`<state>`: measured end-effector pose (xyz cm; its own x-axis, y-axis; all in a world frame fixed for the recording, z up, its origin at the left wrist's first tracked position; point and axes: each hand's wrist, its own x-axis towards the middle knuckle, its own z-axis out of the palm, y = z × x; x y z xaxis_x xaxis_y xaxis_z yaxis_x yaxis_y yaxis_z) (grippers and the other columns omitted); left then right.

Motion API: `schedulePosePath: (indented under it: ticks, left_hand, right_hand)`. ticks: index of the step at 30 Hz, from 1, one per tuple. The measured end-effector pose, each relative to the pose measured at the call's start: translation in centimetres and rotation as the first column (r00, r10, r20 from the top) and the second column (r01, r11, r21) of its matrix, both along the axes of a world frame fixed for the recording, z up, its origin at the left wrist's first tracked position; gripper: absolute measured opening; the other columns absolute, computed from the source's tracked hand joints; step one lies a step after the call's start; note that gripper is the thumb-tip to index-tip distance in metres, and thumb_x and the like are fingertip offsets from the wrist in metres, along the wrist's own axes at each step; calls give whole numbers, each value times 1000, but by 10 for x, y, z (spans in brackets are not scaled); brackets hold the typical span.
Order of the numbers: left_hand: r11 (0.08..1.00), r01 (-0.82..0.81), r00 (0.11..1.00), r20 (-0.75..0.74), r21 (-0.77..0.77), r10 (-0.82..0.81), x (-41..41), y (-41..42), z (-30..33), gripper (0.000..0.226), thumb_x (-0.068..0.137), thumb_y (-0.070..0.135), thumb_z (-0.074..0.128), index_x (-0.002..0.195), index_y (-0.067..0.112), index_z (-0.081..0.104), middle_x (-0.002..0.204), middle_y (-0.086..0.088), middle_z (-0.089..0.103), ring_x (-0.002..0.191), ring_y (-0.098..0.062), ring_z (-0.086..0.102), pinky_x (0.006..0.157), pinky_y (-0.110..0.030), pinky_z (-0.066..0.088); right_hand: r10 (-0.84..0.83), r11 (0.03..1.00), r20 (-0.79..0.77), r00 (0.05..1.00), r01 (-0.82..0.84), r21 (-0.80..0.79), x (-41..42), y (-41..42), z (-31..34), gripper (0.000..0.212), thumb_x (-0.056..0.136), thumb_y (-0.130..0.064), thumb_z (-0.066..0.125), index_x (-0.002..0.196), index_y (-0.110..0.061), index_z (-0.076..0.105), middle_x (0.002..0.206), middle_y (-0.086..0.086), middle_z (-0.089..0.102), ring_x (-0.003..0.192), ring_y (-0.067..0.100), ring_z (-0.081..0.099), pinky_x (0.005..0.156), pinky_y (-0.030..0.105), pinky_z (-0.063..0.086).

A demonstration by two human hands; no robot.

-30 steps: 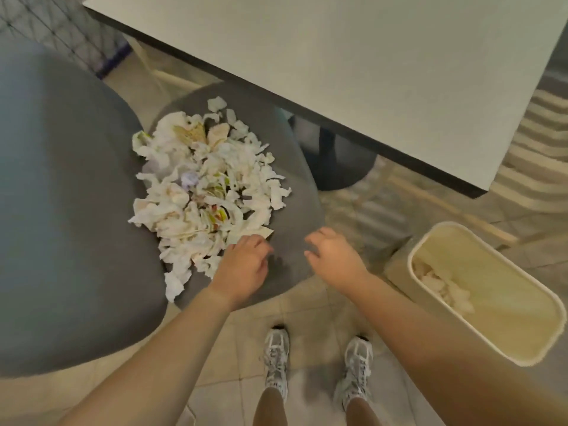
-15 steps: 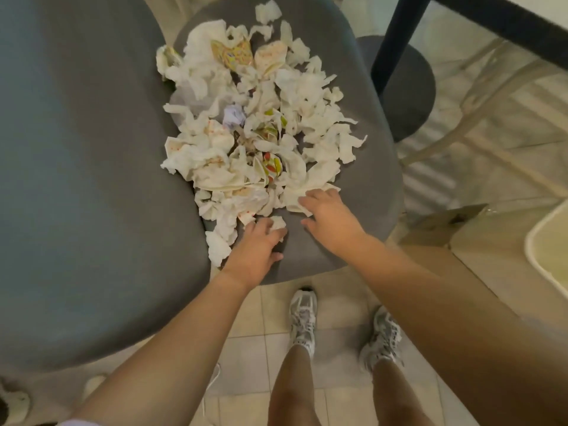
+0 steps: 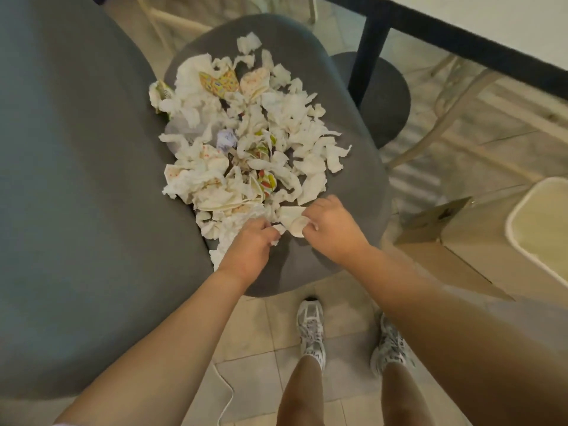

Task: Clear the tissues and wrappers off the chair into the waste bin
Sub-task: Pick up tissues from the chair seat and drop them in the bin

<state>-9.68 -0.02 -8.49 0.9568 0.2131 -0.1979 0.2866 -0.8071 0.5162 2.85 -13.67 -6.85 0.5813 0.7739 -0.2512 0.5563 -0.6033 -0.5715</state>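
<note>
Both hands pinch tissues (image 3: 246, 142) at the pile's near edge, right hand (image 3: 330, 230) nearer the bin (image 3: 522, 229), left hand (image 3: 250, 244) farther.

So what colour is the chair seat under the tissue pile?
Dark grey, plain fabric; the chair seat shows best in the head view.

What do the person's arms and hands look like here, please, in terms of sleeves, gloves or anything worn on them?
Both forearms are bare right up to the frame's bottom edge, with no sleeves in view. The left hand and the right hand wear no gloves, and no rings, watch or wristband show. A sliver of pale fabric at the lower left corner may be clothing; it is too small to tell.
</note>
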Motion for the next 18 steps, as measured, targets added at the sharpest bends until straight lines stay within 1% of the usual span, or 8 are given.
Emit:
schedulePosePath:
  ticks: [2, 4, 6, 8, 9, 12, 15, 18]
  left_hand:
    - [1000, 19, 999, 41, 8, -19, 11, 3, 13, 29, 65, -21, 64, 82, 2, 69, 80, -16, 56, 75, -33, 55, 65, -29, 42]
    - [999, 45, 997, 66, 25, -46, 23, 1, 27, 31, 65, -22, 64, 84, 2, 69, 81, -15, 57, 76, -33, 55, 68, -31, 43]
    - [994, 106, 989, 101, 39, -109, 34, -6, 44, 33, 62, -24, 62, 85, -1, 69, 82, -18, 58, 77, -36, 56, 71, -32, 44]
    - [984, 164, 977, 129, 62, -171, 47, -15, 55, 34, 61, -26, 60, 86, -3, 69, 82, -20, 59, 78, -38, 57, 72, -34, 44]
    - [978, 193, 970, 138, 75, -202, 54, -21, 61, 35, 62, -26, 60, 87, -4, 69, 83, -20, 59, 79, -39, 57, 73, -35, 44]
    - [960, 266, 948, 157, 93, -278, 80, -49, 74, 34, 64, -24, 58, 89, -3, 69, 85, -20, 58, 79, -38, 57, 72, -32, 46]
    - [930, 357, 915, 166, 93, -368, 107, -89, 87, 28, 70, -16, 55, 92, -3, 68, 86, -20, 58, 80, -37, 56, 73, -28, 40]
    - [907, 413, 884, 206, 79, -420, 135, -135, 99, 27, 77, -3, 48, 96, -3, 67, 91, -20, 58, 86, -36, 54, 77, -34, 45]
  right_hand:
    - [-20, 997, 28, 999, 18, 78, 4, -7, 8, 33, 69, -22, 32, 61, 0, 55, 62, 5, 45, 69, 19, 33, 66, 24, 30]
    - [-66, 990, 45, 997, 60, 129, 10, -17, 22, 35, 67, -24, 32, 59, 0, 56, 57, 6, 47, 65, 18, 32, 61, 20, 22]
    - [-116, 982, 51, 992, 107, 153, 17, -33, 36, 39, 68, -24, 33, 63, 1, 61, 60, 10, 55, 66, 18, 34, 60, 19, 26]
    - [-147, 981, 69, 987, 136, 141, 25, -52, 50, 39, 70, -23, 35, 67, 2, 64, 65, 12, 59, 69, 21, 39, 57, 26, 37]
    - [-160, 978, 83, 984, 147, 146, 30, -63, 56, 36, 71, -21, 38, 69, 3, 65, 67, 14, 60, 69, 24, 43, 58, 29, 39]
    - [-224, 965, 108, 969, 205, 162, 43, -102, 76, 31, 71, -17, 43, 71, 3, 67, 68, 16, 62, 71, 32, 52, 62, 26, 37]
    - [-288, 946, 134, 948, 260, 195, 52, -150, 89, 39, 71, -23, 38, 76, 0, 69, 70, 14, 64, 71, 29, 53, 64, 23, 37]
    - [-393, 908, 162, 905, 354, 223, 62, -201, 95, 37, 71, -23, 41, 78, 0, 69, 72, 14, 65, 73, 30, 55, 64, 28, 44]
